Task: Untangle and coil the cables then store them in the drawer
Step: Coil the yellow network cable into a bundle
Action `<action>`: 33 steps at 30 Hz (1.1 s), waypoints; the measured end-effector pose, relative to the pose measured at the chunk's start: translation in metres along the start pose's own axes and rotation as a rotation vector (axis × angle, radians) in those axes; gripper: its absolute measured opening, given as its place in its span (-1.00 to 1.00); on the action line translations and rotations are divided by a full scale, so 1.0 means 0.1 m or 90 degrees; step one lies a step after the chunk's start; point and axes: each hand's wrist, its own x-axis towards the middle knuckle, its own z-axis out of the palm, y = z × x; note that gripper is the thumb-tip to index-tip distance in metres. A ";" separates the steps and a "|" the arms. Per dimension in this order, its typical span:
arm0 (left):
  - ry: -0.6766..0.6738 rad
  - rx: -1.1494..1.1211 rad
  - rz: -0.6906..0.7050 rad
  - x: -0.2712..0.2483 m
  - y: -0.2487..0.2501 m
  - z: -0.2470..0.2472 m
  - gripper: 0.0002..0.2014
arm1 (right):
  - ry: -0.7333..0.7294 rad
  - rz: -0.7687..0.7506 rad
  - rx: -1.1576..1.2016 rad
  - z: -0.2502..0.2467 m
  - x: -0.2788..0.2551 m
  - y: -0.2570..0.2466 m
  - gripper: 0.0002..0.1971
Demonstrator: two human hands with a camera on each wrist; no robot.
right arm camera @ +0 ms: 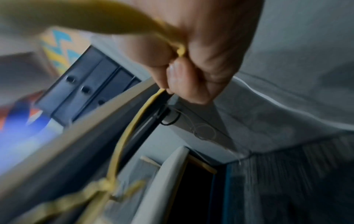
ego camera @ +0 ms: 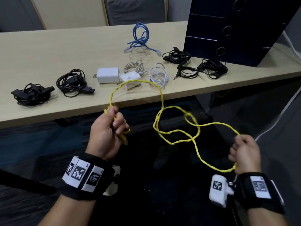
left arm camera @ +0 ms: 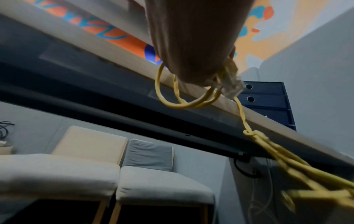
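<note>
Below the near edge of the long pale wooden counter [ego camera: 48, 51], by the dark blue drawer cabinet [ego camera: 241, 26], a thin twisted yellow cable [ego camera: 162, 101] hangs looped in mid-air; the left hand [ego camera: 105, 134] grip curls round one end, the right hand [ego camera: 246, 152] pinching another stretch.

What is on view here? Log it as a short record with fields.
left hand: grips one end of the yellow cable, small loops gathered
right hand: grips the far part of the same cable
cable state: tangled, looped in the air between the hands
table: blue cable, white chargers, black cable bundles
drawer unit: drawers closed
</note>
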 end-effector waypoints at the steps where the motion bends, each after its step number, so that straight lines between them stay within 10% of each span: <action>1: 0.004 0.010 0.015 0.00 0.02 0.00 -0.73 | 0.028 0.011 0.025 -0.04 0.03 0.00 -0.69; 8: -0.071 0.145 0.081 -0.12 0.03 0.15 -0.80 | 0.007 0.047 -0.422 -0.18 0.26 0.27 -0.83; 12: -0.145 0.224 0.052 -0.24 0.00 0.23 -0.87 | -0.164 -0.017 -0.667 -0.04 0.15 0.17 -0.69; 16: -0.207 0.292 0.052 -0.31 -0.06 0.32 -0.83 | -0.351 -0.236 -0.528 0.27 -0.27 -0.10 -0.77; 23: -0.202 0.261 0.040 -0.31 -0.07 0.36 -0.83 | -0.763 -0.118 -0.823 0.57 -0.64 0.18 -0.74; 33: -0.224 0.706 0.125 -0.20 -0.41 0.09 -0.71 | -0.686 -0.164 -0.374 0.58 -0.69 -0.09 -0.67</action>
